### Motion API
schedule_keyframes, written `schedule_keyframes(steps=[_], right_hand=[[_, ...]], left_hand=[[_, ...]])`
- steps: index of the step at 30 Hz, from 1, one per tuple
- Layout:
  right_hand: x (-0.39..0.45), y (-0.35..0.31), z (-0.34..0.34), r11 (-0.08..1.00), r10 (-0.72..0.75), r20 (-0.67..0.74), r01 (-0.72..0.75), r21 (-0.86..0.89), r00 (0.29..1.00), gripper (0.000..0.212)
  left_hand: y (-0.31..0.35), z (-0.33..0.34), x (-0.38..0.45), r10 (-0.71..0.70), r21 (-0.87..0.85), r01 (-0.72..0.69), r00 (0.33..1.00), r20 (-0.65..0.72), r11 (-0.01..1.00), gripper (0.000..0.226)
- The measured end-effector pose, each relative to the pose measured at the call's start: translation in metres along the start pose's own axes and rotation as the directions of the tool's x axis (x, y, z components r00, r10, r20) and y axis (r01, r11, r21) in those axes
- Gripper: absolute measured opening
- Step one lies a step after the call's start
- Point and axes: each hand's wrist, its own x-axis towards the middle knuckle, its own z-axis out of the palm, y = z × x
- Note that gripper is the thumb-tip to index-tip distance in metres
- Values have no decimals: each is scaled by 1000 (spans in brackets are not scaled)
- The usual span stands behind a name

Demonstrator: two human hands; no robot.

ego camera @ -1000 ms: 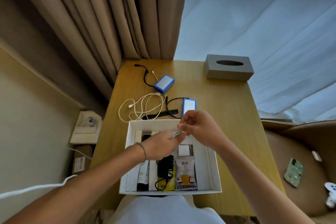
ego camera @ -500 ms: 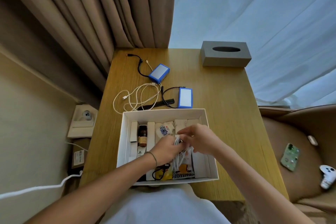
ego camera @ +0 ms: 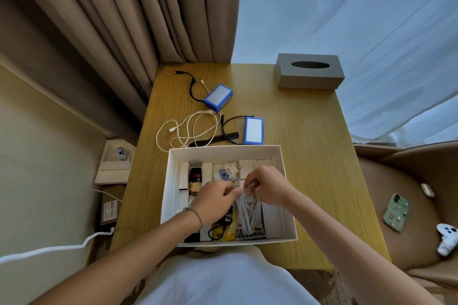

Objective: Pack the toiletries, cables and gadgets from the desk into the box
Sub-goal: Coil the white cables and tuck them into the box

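A white box (ego camera: 224,150) sits at the desk's near edge, holding a brown bottle (ego camera: 195,180), a white plug (ego camera: 226,172), small white cartons and sachets. Over its middle, my left hand (ego camera: 214,203) and my right hand (ego camera: 268,186) both pinch the top of a coiled white cable (ego camera: 248,215), whose loops hang down into the box. Beyond the box on the desk lie a loose white cable (ego camera: 188,129), a black comb (ego camera: 215,141) and two blue-edged gadgets (ego camera: 218,97) (ego camera: 253,130) with black leads.
A grey tissue box (ego camera: 308,74) stands at the desk's far right corner. Brown curtains hang behind on the left. An armchair on the right holds a green phone (ego camera: 396,212) and a white controller (ego camera: 447,238). A white cord trails at lower left.
Both hands came down from above the box's far rim to its middle, bringing the coiled white cable into the box. The camera view shifted slightly.
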Motion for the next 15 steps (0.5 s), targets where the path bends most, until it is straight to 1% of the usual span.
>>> schedule_keyframes(steps=[2,4,8,13,15], right_hand=[[3,0,5,999,5,2,-5,-46,1000,17],[6,0,12,996,6,-7,-7,-92,1000,18],[6,1,30,986,41,11,-38,-164,999,18],[3,6,43,950,-40,-65,18,-310,997,20],[2,6,44,941,-65,-77,36,-338,995,22]], left_hand=[[-5,-9,-3,38,10,-37,995,-88,999,25],[-8,-18,-2,57,25,-54,991,-118,998,22],[-14,-31,-2,46,33,-41,985,-164,999,20],[-21,-39,0,69,90,-51,977,-204,995,18],[-23,-42,1,82,110,-60,974,-211,992,18]])
